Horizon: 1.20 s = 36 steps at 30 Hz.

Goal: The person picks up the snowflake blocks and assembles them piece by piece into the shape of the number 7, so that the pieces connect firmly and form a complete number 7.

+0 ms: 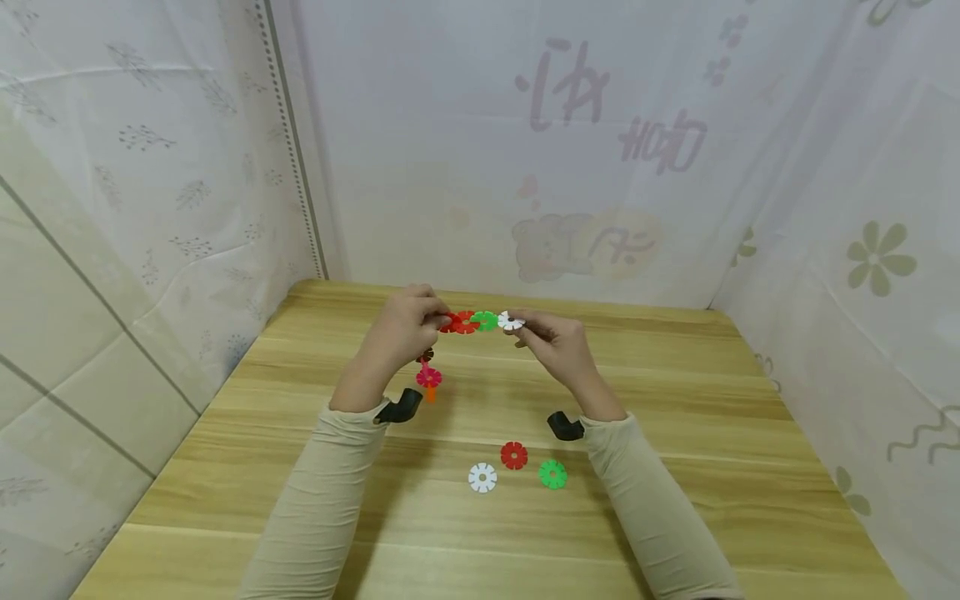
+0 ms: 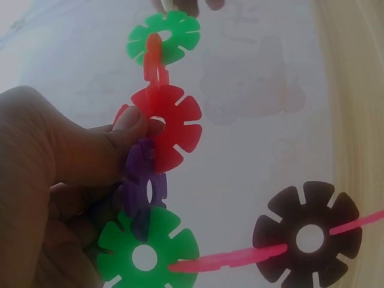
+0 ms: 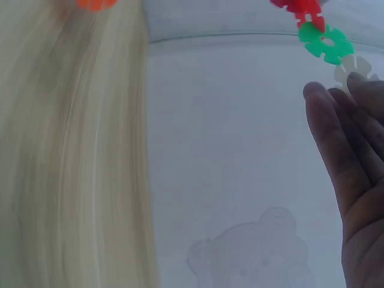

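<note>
The left hand (image 1: pixel 405 329) pinches a red notched disc (image 2: pixel 174 129) within a chain of interlocked plastic discs (image 1: pixel 465 322), held above the wood-grain table (image 1: pixel 465 550) and dangling below that hand. The right hand (image 1: pixel 558 346) pinches a white disc (image 1: pixel 506 322) against the chain's green end disc (image 1: pixel 484 326). Loose white (image 1: pixel 474 477), red (image 1: pixel 506 456) and green (image 1: pixel 545 475) discs lie nearer the person.

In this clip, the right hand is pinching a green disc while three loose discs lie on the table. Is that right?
Not quite: the right hand is pinching a white disc, as the head view shows. Three loose discs do lie on the table.
</note>
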Available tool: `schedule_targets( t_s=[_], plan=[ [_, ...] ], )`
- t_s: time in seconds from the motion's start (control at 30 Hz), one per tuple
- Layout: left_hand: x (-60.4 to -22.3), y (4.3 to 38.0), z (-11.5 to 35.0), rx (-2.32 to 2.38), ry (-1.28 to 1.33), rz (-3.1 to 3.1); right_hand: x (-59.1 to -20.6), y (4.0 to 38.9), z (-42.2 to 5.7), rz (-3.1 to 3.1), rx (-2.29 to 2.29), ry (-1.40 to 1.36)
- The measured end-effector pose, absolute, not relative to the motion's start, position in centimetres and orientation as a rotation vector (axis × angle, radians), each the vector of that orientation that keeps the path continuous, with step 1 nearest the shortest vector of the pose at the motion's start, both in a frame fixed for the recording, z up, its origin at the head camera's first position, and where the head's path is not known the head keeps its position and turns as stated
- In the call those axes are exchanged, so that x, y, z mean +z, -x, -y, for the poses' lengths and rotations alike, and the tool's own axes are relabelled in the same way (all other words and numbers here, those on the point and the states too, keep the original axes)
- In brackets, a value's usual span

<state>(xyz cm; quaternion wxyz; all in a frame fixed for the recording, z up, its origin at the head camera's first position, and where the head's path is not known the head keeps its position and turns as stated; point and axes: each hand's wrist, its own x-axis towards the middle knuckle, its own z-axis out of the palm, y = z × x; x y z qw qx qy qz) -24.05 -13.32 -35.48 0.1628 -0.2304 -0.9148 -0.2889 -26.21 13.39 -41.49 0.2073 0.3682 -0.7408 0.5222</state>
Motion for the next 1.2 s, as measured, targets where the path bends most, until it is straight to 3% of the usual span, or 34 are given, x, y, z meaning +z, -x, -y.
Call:
schedule_targets(
  t_s=[0.4, 0.8, 1.2],
  plan=[
    [-35.8, 23.8, 13.3, -0.811, 0.652, 2.58, -41.3, 25.9, -13.0, 2.103, 2.273, -0.722],
    [-36.5, 23.8, 12.9, -0.704, 0.751, 2.303, -39.7, 26.0, -12.9, 2.218, 2.445, -0.509],
    [-37.1, 23.8, 12.2, -0.667, 0.784, 2.154, -39.0, 26.3, -13.5, 2.153, 2.639, -0.517]
  ],
)
